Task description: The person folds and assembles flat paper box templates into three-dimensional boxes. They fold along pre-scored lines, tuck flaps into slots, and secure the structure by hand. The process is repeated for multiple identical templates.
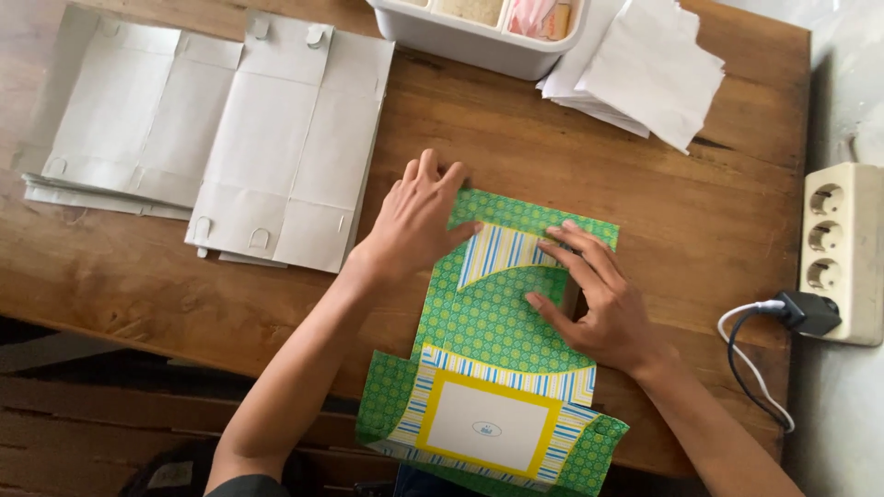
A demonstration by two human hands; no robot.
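Observation:
A flat green patterned cardboard box blank (497, 322), with blue-and-yellow striped bands and a white label panel, lies on the wooden table (552, 156), its near end hanging over the table's front edge. My left hand (414, 221) presses on the blank's far left corner, thumb along a striped flap. My right hand (599, 294) rests on the right side, fingers spread over the striped flap and green panel. Neither hand lifts anything.
Stacks of plain grey flattened box blanks (221, 138) lie at the far left. A white divided tray (479, 41) stands at the far edge, with a pile of white paper sheets (645, 69) beside it. A power strip (843, 248) with a black plug sits at the right.

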